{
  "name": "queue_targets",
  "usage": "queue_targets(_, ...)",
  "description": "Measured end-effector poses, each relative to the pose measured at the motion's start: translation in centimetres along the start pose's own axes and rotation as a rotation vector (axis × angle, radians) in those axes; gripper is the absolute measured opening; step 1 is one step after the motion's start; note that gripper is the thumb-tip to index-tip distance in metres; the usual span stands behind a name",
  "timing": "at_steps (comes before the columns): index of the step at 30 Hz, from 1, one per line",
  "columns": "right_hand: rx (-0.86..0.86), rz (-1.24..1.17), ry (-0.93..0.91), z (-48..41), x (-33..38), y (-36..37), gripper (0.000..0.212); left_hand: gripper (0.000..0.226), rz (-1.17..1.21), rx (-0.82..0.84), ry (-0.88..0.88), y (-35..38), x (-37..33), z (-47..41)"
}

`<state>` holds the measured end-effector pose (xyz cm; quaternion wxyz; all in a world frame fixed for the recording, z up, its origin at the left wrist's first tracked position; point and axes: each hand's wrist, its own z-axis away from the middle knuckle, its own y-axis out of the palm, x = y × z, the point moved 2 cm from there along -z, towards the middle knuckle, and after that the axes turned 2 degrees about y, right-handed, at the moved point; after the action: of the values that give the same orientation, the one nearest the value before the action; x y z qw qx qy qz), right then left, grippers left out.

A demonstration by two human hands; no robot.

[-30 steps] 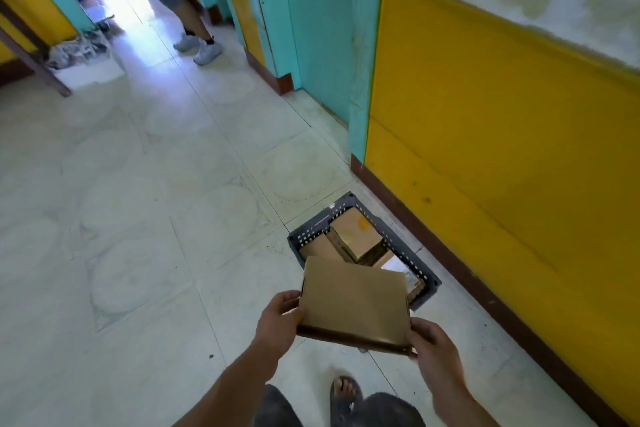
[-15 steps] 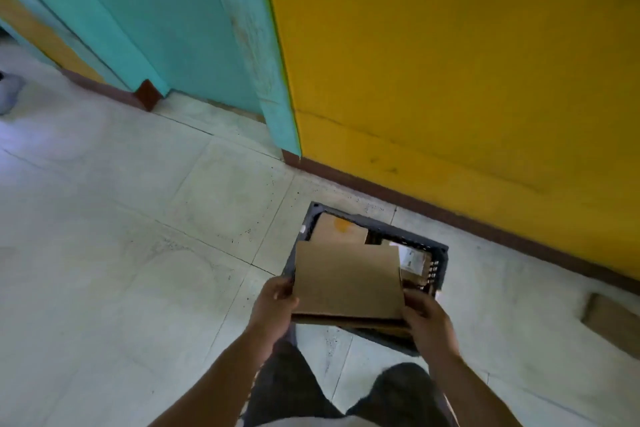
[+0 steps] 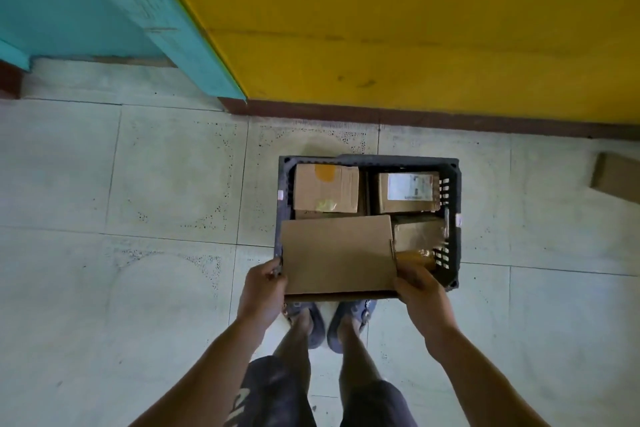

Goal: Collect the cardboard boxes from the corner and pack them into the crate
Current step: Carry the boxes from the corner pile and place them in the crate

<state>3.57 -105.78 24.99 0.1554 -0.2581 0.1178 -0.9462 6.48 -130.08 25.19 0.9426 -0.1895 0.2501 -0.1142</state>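
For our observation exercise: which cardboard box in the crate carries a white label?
The box at the far right of the crate; others show only plain cardboard or tape.

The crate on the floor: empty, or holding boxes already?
Holding boxes: the crate has at least three inside, including a labelled box. The left hand and right hand hold a flat box over its near side.

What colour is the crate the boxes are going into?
The crate is dark grey, with slotted side walls; the head view shows it best.

Left hand (image 3: 262, 291) and right hand (image 3: 420, 293) are gripping a flat cardboard box (image 3: 337, 255) over a partly filled crate (image 3: 454, 218).
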Motion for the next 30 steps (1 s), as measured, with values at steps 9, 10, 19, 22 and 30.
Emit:
queue_targets(9, 0.078, 0.168, 0.066, -12.3, -6.1, 4.4, 0.023, 0.041, 0.058, 0.147, -0.208, 6.3, 5.7, -11.9)
queue_targets(10, 0.076, 0.187, 0.076, -13.5, -6.9, 4.9, 0.024, 0.034, 0.015, 0.167, -0.217, 7.0, 6.3, -13.2)
queue_targets(19, 0.145, 0.261, 0.195, -21.9, -10.7, 9.2, 0.036, 0.042, -0.106, 0.111, -0.265, 11.7, 8.8, -21.5)
queue_targets(22, 0.185, 0.338, 0.201, -22.5, -11.0, 9.8, 0.033, 0.036, -0.227, 0.147, -0.273, 12.3, 8.9, -21.7)
queue_targets(30, 0.142, 0.274, 0.168, -16.7, -7.9, 4.5, 0.015, 0.038, -0.213, 0.061, -0.117, 10.2, 4.2, -15.4)
